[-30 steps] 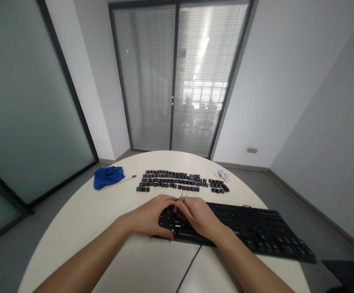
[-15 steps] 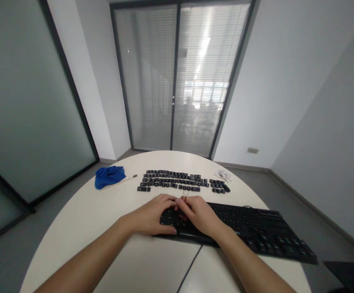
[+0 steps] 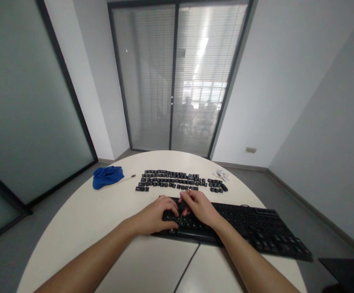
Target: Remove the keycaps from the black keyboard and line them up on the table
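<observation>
A black keyboard (image 3: 238, 221) lies slantwise on the table, with many keycaps off its left and middle part. Over its left end rests my left hand (image 3: 161, 213), thumb apart from the curled fingers, touching the keys area. My right hand (image 3: 196, 205) is closed just beside it, pinching a small dark tool (image 3: 182, 206) with a thin wire end, seemingly a keycap puller. Its lower part points down toward the keyboard between my hands; whether a keycap is in it, I cannot tell. Beyond the hands, loose black keycaps (image 3: 170, 180) lie in rows.
A blue cloth (image 3: 108, 177) and a thin brush (image 3: 124, 179) lie at the left. A smaller group of keycaps (image 3: 217, 185) and a crumpled white item (image 3: 222, 175) are at the right. The round white table (image 3: 118, 252) has a dark seam near me.
My right hand has turned and drawn slightly apart from the left fingers, so the dark tool between them now shows. The left fingers have curled back a little.
</observation>
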